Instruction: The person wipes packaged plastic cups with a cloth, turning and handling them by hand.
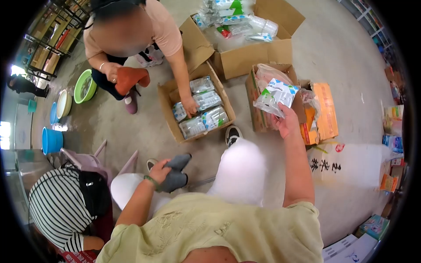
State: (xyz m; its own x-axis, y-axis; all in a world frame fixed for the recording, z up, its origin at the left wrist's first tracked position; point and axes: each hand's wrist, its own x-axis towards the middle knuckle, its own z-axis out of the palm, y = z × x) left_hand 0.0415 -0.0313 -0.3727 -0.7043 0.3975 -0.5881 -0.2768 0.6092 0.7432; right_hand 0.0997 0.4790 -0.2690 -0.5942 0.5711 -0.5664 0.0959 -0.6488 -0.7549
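My right hand (287,122) is raised on the right, closed on a clear plastic package (277,96) with blue, white and green print. The package is over an open carton (256,115) with pinkish plastic inside. My left hand (158,172) holds a grey cloth item (175,179), which looks like a glove or sock, above my lap. Between my feet and a co-worker stands an open cardboard box (196,136) with several similar packages (208,100) in it. The co-worker's hand (190,105) touches the packages there.
The co-worker's other hand (112,72) holds a reddish-brown cloth (131,79). A large carton (258,59) of packages stands at the top, an orange box (325,111) to the right. Basins and a blue bucket (52,140) are at left, near a person in a striped top (59,199).
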